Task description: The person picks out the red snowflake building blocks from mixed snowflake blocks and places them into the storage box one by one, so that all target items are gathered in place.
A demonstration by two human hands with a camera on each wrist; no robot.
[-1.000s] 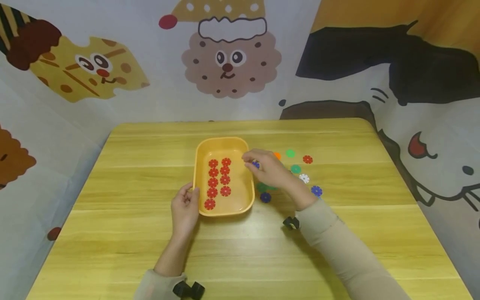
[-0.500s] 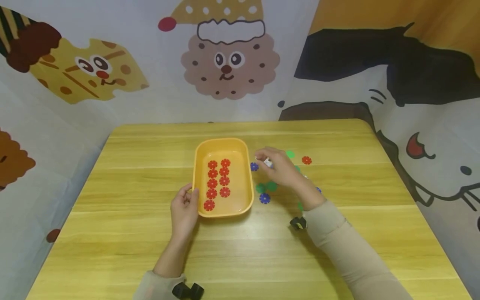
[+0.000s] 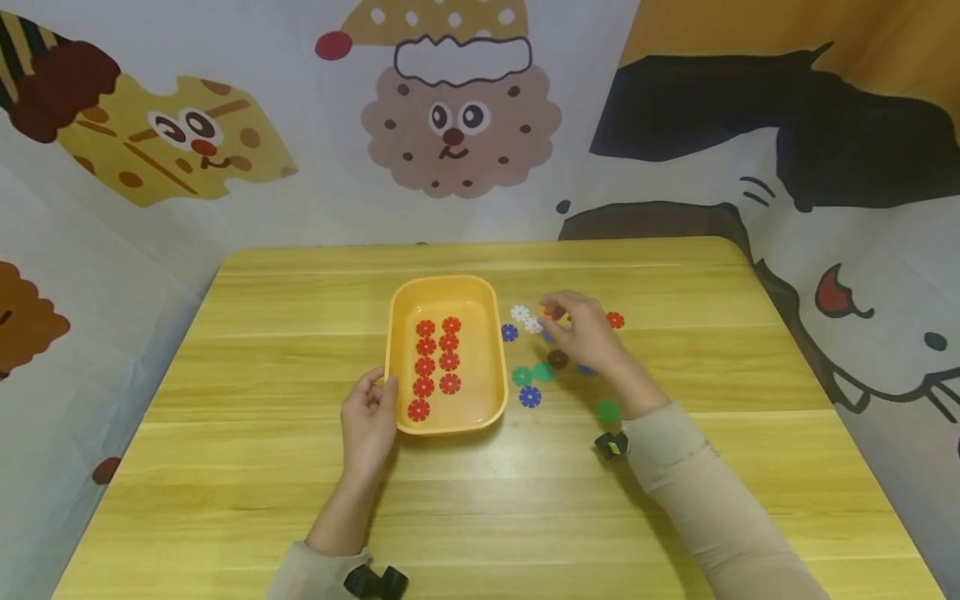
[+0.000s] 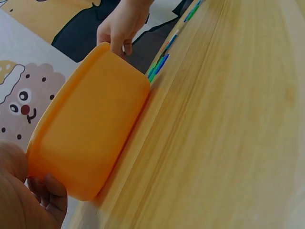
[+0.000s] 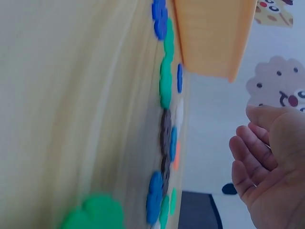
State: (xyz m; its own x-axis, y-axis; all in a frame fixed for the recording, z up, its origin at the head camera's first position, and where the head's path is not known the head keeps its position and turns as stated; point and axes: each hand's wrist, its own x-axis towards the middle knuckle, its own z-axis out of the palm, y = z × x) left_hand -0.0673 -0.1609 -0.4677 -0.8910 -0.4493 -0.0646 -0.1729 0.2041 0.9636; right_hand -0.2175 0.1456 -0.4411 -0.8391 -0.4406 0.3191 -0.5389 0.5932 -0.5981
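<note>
The yellow plastic tray (image 3: pixel 480 400) stands on the table with two columns of red snowflake discs (image 3: pixel 424 366) inside. My left hand (image 3: pixel 367 425) grips the tray's left rim near its front corner; in the left wrist view the fingers (image 4: pixel 56 193) bend against the tray's outer wall. To the right of the tray, my right hand (image 3: pixel 588 333) hovers above loose snowflake discs, fingers loosely bent. The right wrist view shows nothing in that hand (image 5: pixel 281 162). Near its fingertips are white discs (image 3: pixel 520 313) and an orange disc (image 3: pixel 548 313), partly hidden.
More loose discs lie around the right hand: blue discs (image 3: pixel 530 397), green discs (image 3: pixel 522 377), a dark brown disc (image 3: pixel 557 359) and one red disc (image 3: pixel 615 320). The wooden table (image 3: pixel 465 517) ends at a cartoon-printed cloth (image 3: pixel 315 208) behind.
My right hand has moved from the tray's right rim rightward over the loose discs, uncovering white and blue ones. The left hand and tray have stayed in place.
</note>
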